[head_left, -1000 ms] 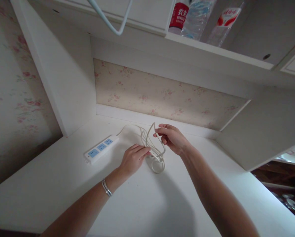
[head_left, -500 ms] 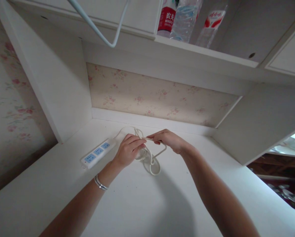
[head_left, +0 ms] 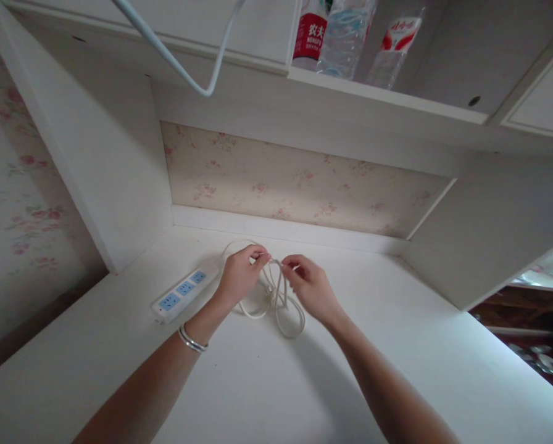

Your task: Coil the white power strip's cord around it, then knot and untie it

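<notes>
A white power strip (head_left: 182,292) with blue socket faces lies at the left on the white desktop. Its off-white cord (head_left: 291,336) runs behind my left hand and hangs in several loose loops between and below both hands. My left hand (head_left: 242,271) pinches the cord between thumb and fingers. Just to the right, my right hand (head_left: 308,285) has its thumb and fingertips closed on another stretch of the same cord. A short length spans the small gap between the fingertips. The cord's plug cannot be made out clearly.
White side panels (head_left: 95,154) and a low back ledge (head_left: 276,225) bound the desktop (head_left: 202,394). Overhead, plastic bottles (head_left: 345,40) stand on an open shelf (head_left: 387,97). A pale blue bent rod (head_left: 179,65) hangs at the upper left.
My right hand has turned and come down slightly, its fingers now curled nearer the left hand. The left hand has shifted a little left, and the cord's loops hang more spread out.
</notes>
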A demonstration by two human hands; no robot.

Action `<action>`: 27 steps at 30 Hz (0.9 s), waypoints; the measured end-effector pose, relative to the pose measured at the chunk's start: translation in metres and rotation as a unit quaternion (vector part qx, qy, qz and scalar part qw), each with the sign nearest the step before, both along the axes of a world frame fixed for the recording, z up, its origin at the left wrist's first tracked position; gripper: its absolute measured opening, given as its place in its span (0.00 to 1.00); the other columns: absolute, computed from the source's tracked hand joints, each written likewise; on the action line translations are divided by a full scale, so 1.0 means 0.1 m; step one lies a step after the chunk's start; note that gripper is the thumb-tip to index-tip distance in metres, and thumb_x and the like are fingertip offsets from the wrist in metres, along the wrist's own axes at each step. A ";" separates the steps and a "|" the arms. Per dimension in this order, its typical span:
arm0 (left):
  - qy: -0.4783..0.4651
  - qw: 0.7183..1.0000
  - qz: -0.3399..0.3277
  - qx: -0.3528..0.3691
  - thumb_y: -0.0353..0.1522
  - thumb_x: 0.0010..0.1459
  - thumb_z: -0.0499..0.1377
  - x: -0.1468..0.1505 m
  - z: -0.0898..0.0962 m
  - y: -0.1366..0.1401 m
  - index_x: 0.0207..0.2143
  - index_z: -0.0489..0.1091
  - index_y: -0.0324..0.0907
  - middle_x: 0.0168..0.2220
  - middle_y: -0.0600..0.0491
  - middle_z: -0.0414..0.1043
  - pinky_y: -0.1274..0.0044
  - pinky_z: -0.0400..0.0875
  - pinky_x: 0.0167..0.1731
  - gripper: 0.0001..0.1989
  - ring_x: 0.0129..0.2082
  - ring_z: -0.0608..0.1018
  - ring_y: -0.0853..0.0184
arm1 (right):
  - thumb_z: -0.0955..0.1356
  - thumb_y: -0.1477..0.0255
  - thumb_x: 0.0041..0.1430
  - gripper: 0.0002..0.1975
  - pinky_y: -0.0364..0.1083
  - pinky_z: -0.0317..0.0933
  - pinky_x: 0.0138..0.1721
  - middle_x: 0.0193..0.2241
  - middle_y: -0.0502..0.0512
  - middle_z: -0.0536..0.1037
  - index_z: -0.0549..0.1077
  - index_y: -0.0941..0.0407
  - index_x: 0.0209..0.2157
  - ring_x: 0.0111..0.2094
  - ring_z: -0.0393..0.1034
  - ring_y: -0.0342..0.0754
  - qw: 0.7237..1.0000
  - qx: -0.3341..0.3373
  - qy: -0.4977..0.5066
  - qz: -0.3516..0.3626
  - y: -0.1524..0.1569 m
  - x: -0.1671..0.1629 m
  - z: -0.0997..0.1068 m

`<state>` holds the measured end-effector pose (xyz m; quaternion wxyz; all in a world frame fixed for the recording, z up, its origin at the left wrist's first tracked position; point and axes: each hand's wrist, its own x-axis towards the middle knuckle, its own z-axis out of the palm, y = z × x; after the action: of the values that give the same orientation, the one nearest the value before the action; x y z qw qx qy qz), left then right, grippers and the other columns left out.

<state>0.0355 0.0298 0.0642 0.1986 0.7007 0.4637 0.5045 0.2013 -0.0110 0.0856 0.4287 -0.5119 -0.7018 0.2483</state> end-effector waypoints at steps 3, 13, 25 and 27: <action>0.035 0.999 0.014 0.000 0.40 0.58 0.55 0.02 0.04 -0.04 0.36 0.71 0.43 0.33 0.54 0.76 0.79 0.69 0.28 0.11 0.25 0.77 0.70 | 0.67 0.63 0.54 0.20 0.46 0.61 0.34 0.45 0.57 0.71 0.66 0.52 0.49 0.30 0.68 0.44 0.996 -0.065 -0.011 0.063 -0.23 -0.25 -0.30; 0.043 0.999 0.027 -0.018 0.42 0.61 0.50 -0.01 0.03 0.06 0.39 0.68 0.44 0.28 0.55 0.77 0.80 0.67 0.22 0.14 0.19 0.75 0.71 | 0.55 0.57 0.64 0.20 0.40 0.53 0.21 0.20 0.46 0.63 0.65 0.55 0.28 0.20 0.57 0.40 0.970 -0.130 0.001 0.205 -0.25 -0.47 -0.56; 0.051 0.987 0.148 0.015 0.43 0.60 0.49 -0.60 0.13 0.57 0.41 0.68 0.42 0.33 0.54 0.78 0.79 0.66 0.28 0.17 0.20 0.75 0.72 | 0.64 0.55 0.56 0.22 0.43 0.53 0.26 0.18 0.51 0.66 0.68 0.56 0.17 0.23 0.60 0.44 0.968 -0.077 -0.233 0.061 -0.44 1.57 0.27; 0.075 0.988 0.136 0.002 0.44 0.60 0.49 -0.62 0.16 0.52 0.40 0.69 0.42 0.30 0.54 0.78 0.79 0.66 0.27 0.18 0.20 0.75 0.71 | 0.63 0.51 0.55 0.24 0.43 0.52 0.26 0.18 0.51 0.66 0.67 0.55 0.17 0.23 0.59 0.45 0.968 -0.082 -0.234 -0.035 -0.37 1.90 0.22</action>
<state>-0.0260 0.0815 0.0799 0.0920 0.6673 0.5672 0.4738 0.3911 -0.0478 0.1077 0.2177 -0.6135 -0.7412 0.1636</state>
